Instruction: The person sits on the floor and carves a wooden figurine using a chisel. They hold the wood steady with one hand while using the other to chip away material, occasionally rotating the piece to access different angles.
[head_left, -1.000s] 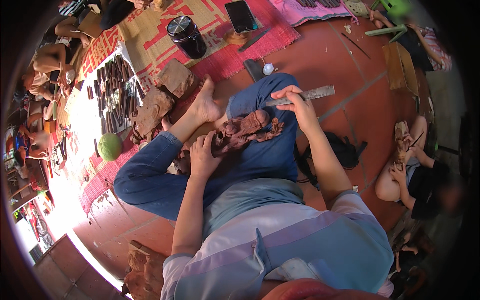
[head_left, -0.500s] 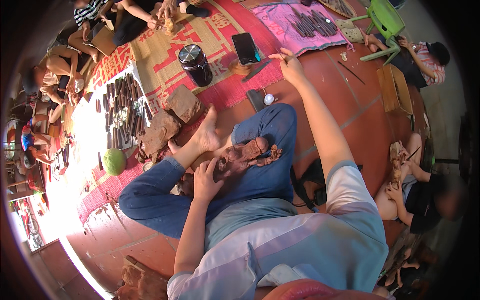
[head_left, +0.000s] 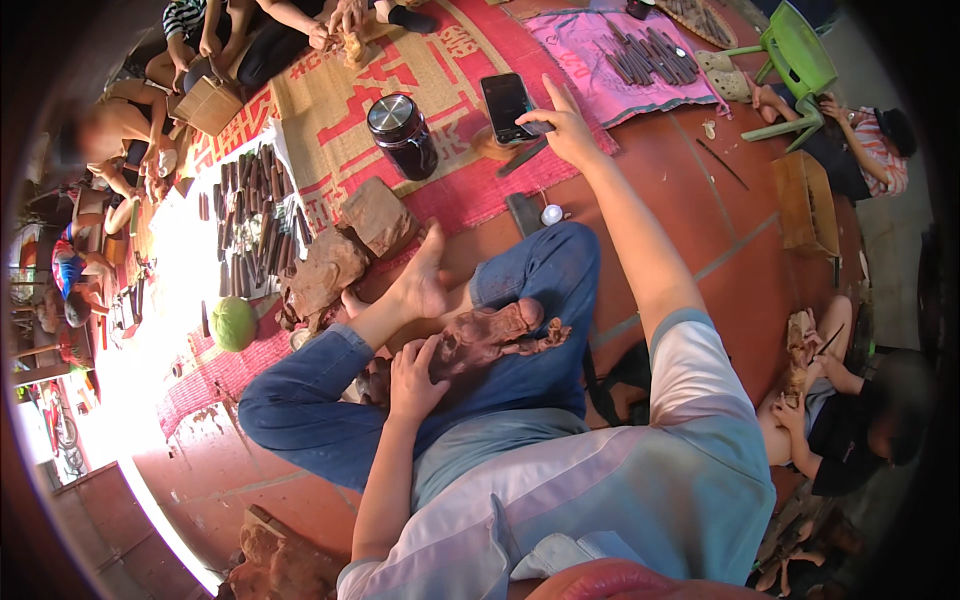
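Observation:
A reddish-brown carved wooden figure (head_left: pixel 480 340) lies across my lap. My left hand (head_left: pixel 413 382) holds it near its left end, the fingers curved over the wood. My right arm reaches far forward, and my right hand (head_left: pixel 568 130) is at the right edge of a black smartphone (head_left: pixel 506 106), index finger stretched out. Its thumb side overlaps the phone's lower corner; I cannot tell whether it touches. The phone leans on a round wooden piece (head_left: pixel 488 146). A dark flat blade-like tool (head_left: pixel 523 158) lies just below the phone.
Beside the phone stands a dark jar with a metal lid (head_left: pixel 398 125). Carving tools lie on a white cloth (head_left: pixel 290 150) and a pink cloth (head_left: pixel 560 45). Wood blocks (head_left: pixel 378 218) and a green round fruit (head_left: pixel 233 324) are left of my feet. Several people work around the mat.
My right hand has come left to the phone's edge, and its index finger now points forward. My left hand stays on the carving. The view has shifted slightly.

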